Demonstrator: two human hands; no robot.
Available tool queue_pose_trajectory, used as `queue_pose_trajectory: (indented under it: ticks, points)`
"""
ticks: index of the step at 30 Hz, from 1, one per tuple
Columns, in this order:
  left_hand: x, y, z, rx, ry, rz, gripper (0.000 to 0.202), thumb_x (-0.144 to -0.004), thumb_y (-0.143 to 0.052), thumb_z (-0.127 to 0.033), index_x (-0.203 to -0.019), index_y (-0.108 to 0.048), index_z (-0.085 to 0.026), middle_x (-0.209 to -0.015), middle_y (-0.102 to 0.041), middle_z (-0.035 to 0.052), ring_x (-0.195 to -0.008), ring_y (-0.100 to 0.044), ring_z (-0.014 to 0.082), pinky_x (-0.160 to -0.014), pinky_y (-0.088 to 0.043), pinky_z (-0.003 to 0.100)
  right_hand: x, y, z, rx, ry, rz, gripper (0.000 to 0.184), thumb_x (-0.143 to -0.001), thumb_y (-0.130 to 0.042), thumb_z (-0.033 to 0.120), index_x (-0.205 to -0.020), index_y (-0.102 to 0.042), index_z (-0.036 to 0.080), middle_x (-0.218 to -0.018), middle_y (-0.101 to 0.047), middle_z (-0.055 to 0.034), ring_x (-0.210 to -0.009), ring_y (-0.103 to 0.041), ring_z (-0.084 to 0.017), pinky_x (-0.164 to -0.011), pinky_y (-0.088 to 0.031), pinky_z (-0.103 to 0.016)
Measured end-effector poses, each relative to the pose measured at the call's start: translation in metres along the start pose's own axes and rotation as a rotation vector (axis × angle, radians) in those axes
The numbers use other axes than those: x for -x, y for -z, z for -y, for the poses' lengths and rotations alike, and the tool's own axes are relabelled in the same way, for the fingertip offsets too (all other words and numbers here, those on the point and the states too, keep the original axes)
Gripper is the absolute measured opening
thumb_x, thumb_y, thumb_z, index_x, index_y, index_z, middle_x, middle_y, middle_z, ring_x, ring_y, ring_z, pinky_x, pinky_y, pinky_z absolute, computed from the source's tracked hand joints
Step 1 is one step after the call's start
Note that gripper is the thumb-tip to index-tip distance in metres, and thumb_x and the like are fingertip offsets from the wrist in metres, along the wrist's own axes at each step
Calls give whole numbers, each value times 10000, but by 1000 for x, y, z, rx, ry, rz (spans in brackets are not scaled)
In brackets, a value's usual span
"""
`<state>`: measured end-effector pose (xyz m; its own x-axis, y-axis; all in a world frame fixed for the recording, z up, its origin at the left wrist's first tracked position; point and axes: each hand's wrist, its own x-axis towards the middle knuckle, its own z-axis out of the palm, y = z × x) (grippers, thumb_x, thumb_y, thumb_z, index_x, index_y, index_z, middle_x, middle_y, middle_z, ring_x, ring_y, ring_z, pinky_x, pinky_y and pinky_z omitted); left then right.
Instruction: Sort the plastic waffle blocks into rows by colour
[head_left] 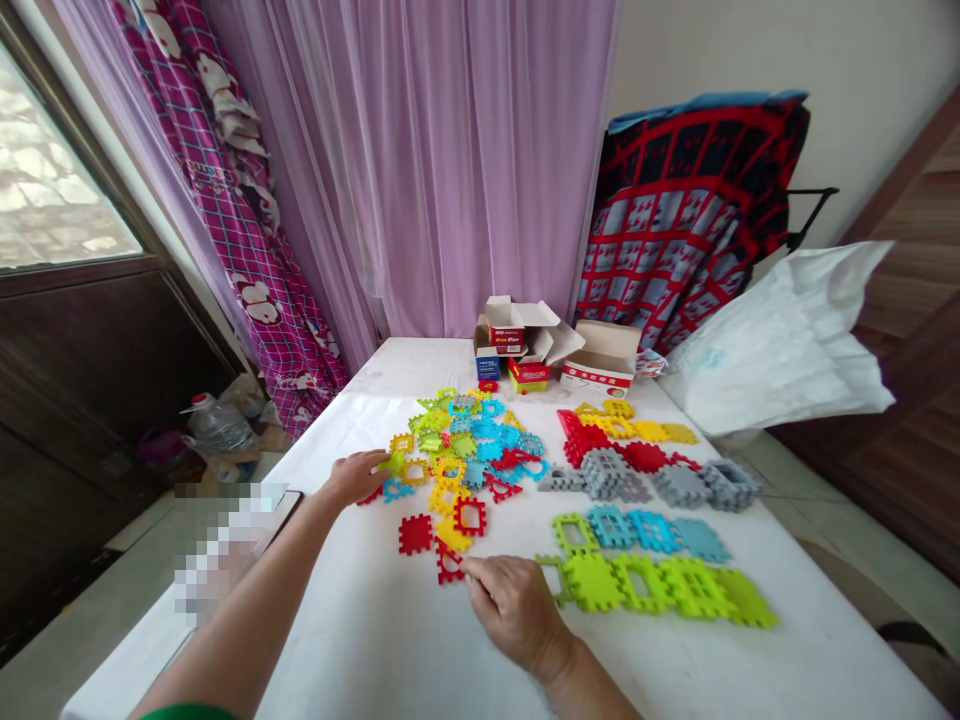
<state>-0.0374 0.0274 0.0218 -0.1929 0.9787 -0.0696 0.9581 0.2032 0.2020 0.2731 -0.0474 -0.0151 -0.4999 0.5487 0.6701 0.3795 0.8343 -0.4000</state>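
A loose pile of flat plastic puzzle tiles (469, 445) in yellow, blue, green and red lies mid-table. My left hand (358, 475) rests at the pile's left edge, its fingers closed on a green tile (395, 462). My right hand (508, 602) is nearer me, its fingertips pinching a red frame tile (448, 565) flat on the table. A solid red tile (415, 534) lies just left of it. Right of my right hand sits a joined row of green tiles (667, 587), with a blue row (649, 530) behind it.
Grey blocks (652, 482), red blocks (607, 445) and yellow tiles (637, 425) lie at the right on the white table (390, 650). Open cardboard boxes (555, 355) stand at the far edge, a white bag (780, 345) at far right. Purple curtains hang behind.
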Motion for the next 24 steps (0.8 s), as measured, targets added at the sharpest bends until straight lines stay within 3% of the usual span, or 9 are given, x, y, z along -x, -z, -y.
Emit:
queue_pose_trajectory:
  ticks: [5, 8, 12, 15, 20, 24]
  points:
    - [-5, -1, -4, 32, 51, 35, 476, -706, -645, -415, -1164, -641, -285, -1190, -691, 65, -1148, -593, 296, -988, -379, 425, 4, -3, -2, -42, -53, 26, 222, -901, -433, 168, -897, -651, 204, -734, -724, -14, -632, -675, -140, -622, -474, -235]
    - [-3, -2, -7, 126, 112, -27, 373, -728, -620, -383, -1079, -668, -267, -1090, -725, 66, -1085, -621, 285, -963, -394, 403, 5, -4, -5, -56, -63, 22, 230, -891, -436, 164, -904, -662, 207, -772, -738, -22, -664, -689, -138, -648, -494, -223]
    - [8, 4, -12, 356, 191, -144, 309, -820, -513, -417, -1005, -662, -219, -1013, -728, 101, -1054, -629, 277, -890, -453, 379, 6, -2, -8, -46, -80, 11, 235, -886, -443, 162, -917, -669, 217, -785, -744, -24, -674, -694, -138, -658, -511, -220]
    - [28, 9, -23, 616, 194, -154, 339, -853, -481, -444, -1014, -625, -182, -960, -723, 104, -933, -678, 231, -779, -526, 336, 6, -1, -12, -48, -112, -24, 223, -887, -455, 169, -916, -670, 219, -795, -744, -22, -675, -695, -144, -659, -517, -226]
    - [76, -4, -63, 1009, 156, -35, 298, -799, -613, -401, -983, -585, -168, -898, -721, 97, -799, -711, 182, -715, -571, 306, 3, 3, -13, -36, -143, -117, 250, -888, -459, 180, -1065, -635, 199, -801, -718, -33, -688, -673, -148, -677, -529, -246]
    - [108, -21, -101, 1465, 209, 209, 339, -708, -721, -391, -931, -579, -179, -860, -712, 64, -738, -700, 160, -685, -562, 284, -1, 12, -9, 4, -155, -156, 463, -845, -556, 268, -1293, -490, 174, -1022, -673, -99, -880, -650, -198, -788, -546, -321]
